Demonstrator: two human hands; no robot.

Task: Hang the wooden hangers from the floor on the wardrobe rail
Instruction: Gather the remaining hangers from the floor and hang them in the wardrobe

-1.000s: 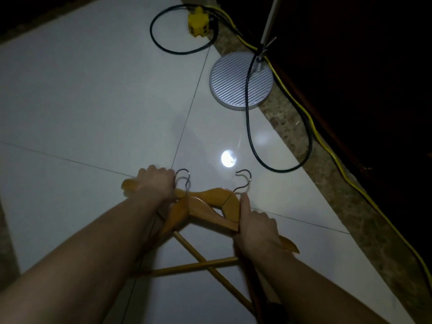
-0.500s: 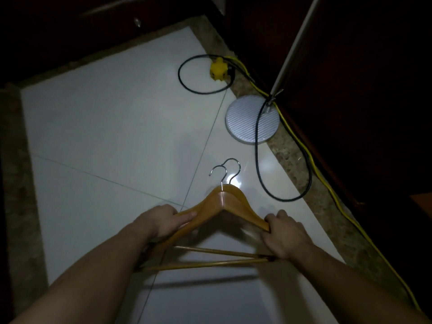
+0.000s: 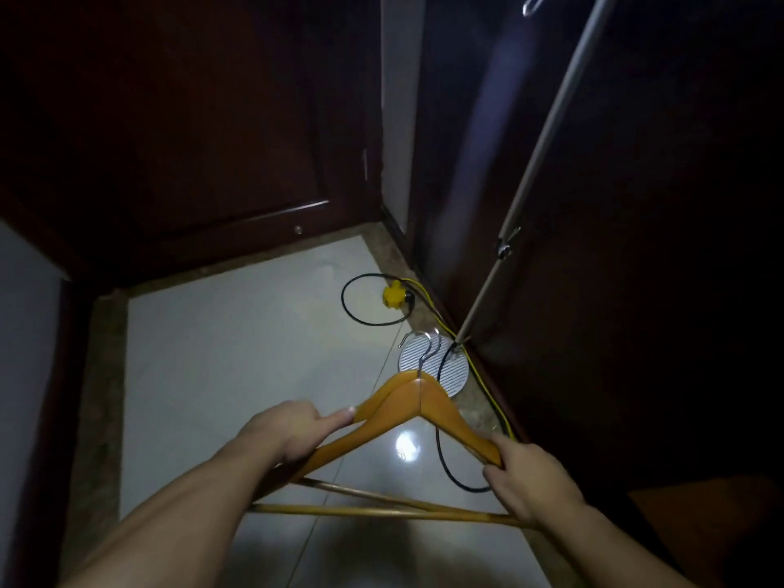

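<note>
Two wooden hangers (image 3: 409, 403) with metal hooks are stacked together and held up above the white tiled floor (image 3: 237, 354). My left hand (image 3: 292, 428) grips their left arm, thumb stretched along the wood. My right hand (image 3: 528, 475) grips the right arm near its end. The two hooks (image 3: 424, 348) point away from me toward the dark wardrobe. No wardrobe rail can be made out in the dark.
A round ribbed lamp base (image 3: 435, 369) with a slanted grey pole (image 3: 539, 163) stands by the dark wooden wardrobe (image 3: 636, 248). A black cable (image 3: 441, 456) and a yellow cable with a yellow plug (image 3: 394, 294) lie on the floor. A dark door (image 3: 191, 142) is behind.
Both hands gathered the two crossed hangers into one stack and lifted them off the floor. The view has tilted up, showing the door and wardrobe.
</note>
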